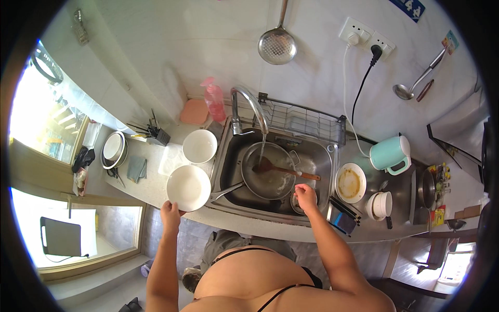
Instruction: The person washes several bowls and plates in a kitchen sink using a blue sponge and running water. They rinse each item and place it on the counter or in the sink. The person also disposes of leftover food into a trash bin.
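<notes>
My left hand (170, 214) grips the near rim of a shallow white bowl (188, 188), its thumb on top, left of the sink. A deeper white bowl (200, 146) stands just behind it. Over the right front of the stainless steel sink (237, 208) is my right hand (306, 197), fingers curled; whether they hold anything is hidden. Below that hand a small metal bowl (296, 206) is partly covered. Water runs from the faucet (251, 99) into a long-handled pan (249, 183) in the sink. A wooden spatula (286, 170) rests in the pan, its handle across the rim.
Right of the sink are a stained white plate (351, 182), stacked white bowls (381, 204) and a mint electric kettle (390, 153). Behind it stands a wire rack (304, 117). A pink pump bottle (214, 102) is at the back left. A phone-like device (343, 222) lies at the front edge.
</notes>
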